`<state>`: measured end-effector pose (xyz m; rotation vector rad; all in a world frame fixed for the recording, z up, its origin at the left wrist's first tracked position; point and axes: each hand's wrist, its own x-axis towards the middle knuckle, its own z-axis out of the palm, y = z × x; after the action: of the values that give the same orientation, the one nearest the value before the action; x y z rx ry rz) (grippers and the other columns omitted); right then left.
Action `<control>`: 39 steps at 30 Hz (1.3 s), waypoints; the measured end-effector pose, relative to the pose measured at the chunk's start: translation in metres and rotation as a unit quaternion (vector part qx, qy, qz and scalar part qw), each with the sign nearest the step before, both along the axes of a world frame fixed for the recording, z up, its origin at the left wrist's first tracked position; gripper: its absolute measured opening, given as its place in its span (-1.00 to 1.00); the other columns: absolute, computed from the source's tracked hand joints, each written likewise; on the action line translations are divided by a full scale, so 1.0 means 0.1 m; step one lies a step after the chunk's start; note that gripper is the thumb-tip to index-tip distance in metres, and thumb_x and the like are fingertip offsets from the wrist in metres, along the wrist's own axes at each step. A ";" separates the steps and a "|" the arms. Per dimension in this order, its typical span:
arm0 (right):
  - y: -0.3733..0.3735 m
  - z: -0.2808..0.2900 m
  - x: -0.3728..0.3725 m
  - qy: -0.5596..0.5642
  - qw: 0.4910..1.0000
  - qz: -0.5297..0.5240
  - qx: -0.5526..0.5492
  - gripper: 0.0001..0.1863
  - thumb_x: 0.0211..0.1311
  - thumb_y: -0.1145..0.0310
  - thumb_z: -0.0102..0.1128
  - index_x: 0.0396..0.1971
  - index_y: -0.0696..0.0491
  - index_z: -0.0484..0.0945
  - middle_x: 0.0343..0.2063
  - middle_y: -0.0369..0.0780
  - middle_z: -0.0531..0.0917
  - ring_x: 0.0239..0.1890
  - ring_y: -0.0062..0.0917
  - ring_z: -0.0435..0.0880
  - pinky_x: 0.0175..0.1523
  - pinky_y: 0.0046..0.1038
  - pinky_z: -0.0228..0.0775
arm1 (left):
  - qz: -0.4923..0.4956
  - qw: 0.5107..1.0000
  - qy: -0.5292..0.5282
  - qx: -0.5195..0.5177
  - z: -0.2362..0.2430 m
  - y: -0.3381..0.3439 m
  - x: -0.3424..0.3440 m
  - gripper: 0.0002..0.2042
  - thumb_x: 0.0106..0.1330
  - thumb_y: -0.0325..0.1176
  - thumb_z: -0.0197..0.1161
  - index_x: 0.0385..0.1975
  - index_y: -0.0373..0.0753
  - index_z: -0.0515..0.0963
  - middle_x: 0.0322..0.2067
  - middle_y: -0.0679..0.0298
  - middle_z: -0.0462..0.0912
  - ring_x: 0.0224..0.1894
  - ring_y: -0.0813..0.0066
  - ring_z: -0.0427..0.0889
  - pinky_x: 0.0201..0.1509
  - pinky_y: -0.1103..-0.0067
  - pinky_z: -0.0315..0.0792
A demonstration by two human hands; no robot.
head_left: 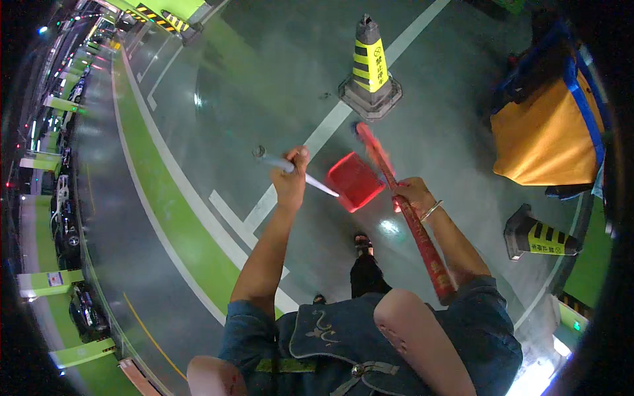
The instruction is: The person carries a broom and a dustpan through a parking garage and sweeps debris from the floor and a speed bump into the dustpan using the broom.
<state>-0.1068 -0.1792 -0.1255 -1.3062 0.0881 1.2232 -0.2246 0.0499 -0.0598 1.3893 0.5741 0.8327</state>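
My left hand (290, 181) is closed around the pale handle of a long-handled red dustpan (355, 183). The pan is low over the grey floor, in front of my feet; I cannot tell whether it touches. In my right hand (415, 194) is a broom (428, 251) with a red patterned handle, slanting from near my right upper arm to beyond the dustpan. Its reddish head (374, 146) lies just past the pan's far right edge. A bracelet circles my right wrist. Any dirt in the pan is too unclear to make out.
A black and yellow traffic cone (370, 69) stands ahead on a white floor line. Another cone (541, 236) is at the right, below a large orange bag with blue edges (545, 142). A green strip (173, 218) and parked cars (86, 310) are at the left.
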 end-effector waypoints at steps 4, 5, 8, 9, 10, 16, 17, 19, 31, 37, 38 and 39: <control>0.09 -0.42 0.09 0.012 0.990 -0.125 -0.065 -0.94 -0.15 0.58 -0.03 -0.69 0.24 0.35 -0.77 -0.15 0.37 -0.77 -0.48 0.40 -0.72 -0.56 0.28 | 0.025 0.997 0.062 0.044 0.21 0.07 0.07 -0.80 0.00 -0.32 0.15 -0.58 -0.36 0.41 -0.63 0.40 0.33 -0.53 0.69 0.26 -0.47 0.74 0.18; 0.15 -0.60 0.12 0.009 0.988 -0.100 -0.114 -0.96 -0.15 0.55 -0.02 -0.66 0.20 0.38 -0.74 -0.17 0.38 -0.70 -0.49 0.42 -0.66 -0.53 0.30 | 0.032 0.995 0.073 0.053 0.24 0.09 0.08 -0.80 0.00 -0.31 0.14 -0.57 -0.36 0.41 -0.63 0.40 0.32 -0.53 0.70 0.25 -0.47 0.74 0.17; 0.27 -1.20 0.03 -0.040 0.968 -0.009 -0.246 -0.94 -0.17 0.51 0.00 -0.60 0.16 0.41 -0.72 -0.20 0.39 -0.66 -0.50 0.43 -0.63 -0.50 0.30 | 0.041 0.990 0.106 0.084 0.26 0.21 0.14 -0.79 0.01 -0.31 0.13 -0.57 -0.36 0.42 -0.64 0.41 0.32 -0.55 0.71 0.24 -0.49 0.73 0.16; 0.31 -1.35 -0.10 -0.083 0.957 0.035 -0.277 -0.93 -0.18 0.51 -0.01 -0.59 0.16 0.41 -0.72 -0.21 0.39 -0.68 -0.51 0.42 -0.64 -0.50 0.29 | 0.041 0.985 0.125 0.115 0.30 0.29 0.13 -0.79 0.01 -0.30 0.13 -0.59 -0.37 0.42 -0.66 0.42 0.31 -0.56 0.71 0.23 -0.50 0.73 0.16; 0.29 -1.49 -0.21 -0.117 0.944 0.075 -0.299 -0.91 -0.18 0.50 -0.01 -0.57 0.15 0.40 -0.73 -0.21 0.39 -0.69 -0.52 0.42 -0.65 -0.51 0.28 | 0.039 0.984 0.130 0.116 0.30 0.35 0.17 -0.79 0.01 -0.30 0.13 -0.59 -0.37 0.42 -0.66 0.42 0.31 -0.56 0.71 0.23 -0.50 0.73 0.16; -0.59 -1.03 -0.63 -0.285 0.848 0.370 -0.251 -0.81 -0.23 0.48 -0.04 -0.48 0.14 0.38 -0.76 -0.25 0.40 -0.77 -0.56 0.39 -0.73 -0.54 0.22 | 0.031 0.973 0.211 0.089 0.41 0.60 0.23 -0.79 -0.01 -0.31 0.14 -0.61 -0.36 0.40 -0.69 0.38 0.37 -0.60 0.68 0.29 -0.51 0.71 0.20; -0.78 -0.85 -0.67 -0.278 0.859 0.362 -0.232 -0.79 -0.24 0.48 -0.04 -0.46 0.14 0.37 -0.77 -0.26 0.40 -0.79 -0.56 0.39 -0.74 -0.55 0.21 | 0.016 0.980 0.192 0.054 0.41 0.62 0.22 -0.79 -0.01 -0.30 0.14 -0.62 -0.35 0.41 -0.69 0.37 0.38 -0.62 0.67 0.31 -0.53 0.70 0.21; -1.07 -0.55 -0.81 -0.226 0.918 0.254 -0.202 -0.81 -0.19 0.38 -0.01 -0.48 0.11 0.34 -0.82 -0.30 0.32 -0.85 -0.58 0.30 -0.77 -0.54 0.16 | 0.012 0.985 0.170 0.022 0.41 0.65 0.19 -0.78 -0.01 -0.28 0.14 -0.63 -0.34 0.41 -0.70 0.36 0.39 -0.63 0.67 0.32 -0.56 0.70 0.22; -1.02 -0.84 -1.00 -0.028 0.967 0.018 -0.252 -0.81 0.00 0.23 -0.12 -0.68 -0.03 0.23 -0.84 -0.39 0.23 -0.85 -0.65 0.20 -0.80 -0.60 0.05 | 0.033 0.970 0.240 0.032 -0.02 0.71 -1.67 -0.78 0.04 -0.23 0.06 -0.57 -0.28 0.43 -0.57 0.35 0.44 -0.53 0.57 0.37 -0.49 0.64 0.29; 0.01 -0.66 -1.11 0.171 0.976 0.111 -0.074 -0.81 -0.01 0.25 -0.13 -0.70 -0.03 0.22 -0.84 -0.39 0.23 -0.85 -0.65 0.20 -0.80 -0.61 0.05 | 0.200 0.932 0.141 -0.267 0.35 0.19 -3.54 -0.72 0.08 -0.10 -0.03 -0.55 -0.22 0.31 -0.27 0.23 0.42 -0.19 0.45 0.33 -0.20 0.50 0.28; 0.14 -0.66 -1.17 0.175 0.973 0.133 -0.072 -0.81 -0.01 0.25 -0.13 -0.70 -0.03 0.22 -0.85 -0.39 0.23 -0.85 -0.65 0.20 -0.80 -0.61 0.05 | 0.223 0.927 0.131 -0.271 0.41 0.03 -3.85 -0.72 0.09 -0.12 -0.04 -0.59 -0.23 0.30 -0.27 0.21 0.42 -0.20 0.43 0.35 -0.22 0.49 0.30; 0.27 -0.70 -1.24 0.176 0.970 0.153 -0.071 -0.81 -0.01 0.26 -0.13 -0.71 -0.03 0.21 -0.85 -0.39 0.22 -0.85 -0.65 0.20 -0.79 -0.61 0.05 | 0.250 0.925 0.087 -0.272 0.45 -0.16 -4.16 -0.73 0.08 -0.12 -0.02 -0.60 -0.23 0.32 -0.30 0.22 0.44 -0.23 0.45 0.38 -0.25 0.48 0.32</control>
<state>-0.2303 -0.1519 -0.1951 -1.2422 0.2403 1.7342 -0.6402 0.0343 -0.0153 0.8092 1.2319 0.8623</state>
